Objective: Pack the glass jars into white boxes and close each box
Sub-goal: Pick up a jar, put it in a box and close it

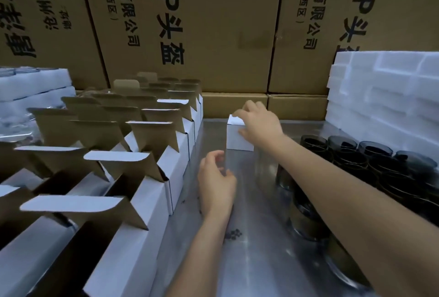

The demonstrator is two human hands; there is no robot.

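Two bare hands work over a metal table [249,261]. The right hand [259,123] pinches the top of a small closed white box [235,141] at the far end; the left hand [217,181] hovers loosely curled, empty. Dark glass jars [370,156] cluster right: likely heavy, slick, breakable, best gripped around the sides. Open boxes [152,192] line the left.

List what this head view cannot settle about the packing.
- Closed box: contents hidden by its walls, top partly by the right hand.
- Open boxes: insides hidden by raised flaps.
- Jars: count unclear; the forearm covers some, the edge cuts others.
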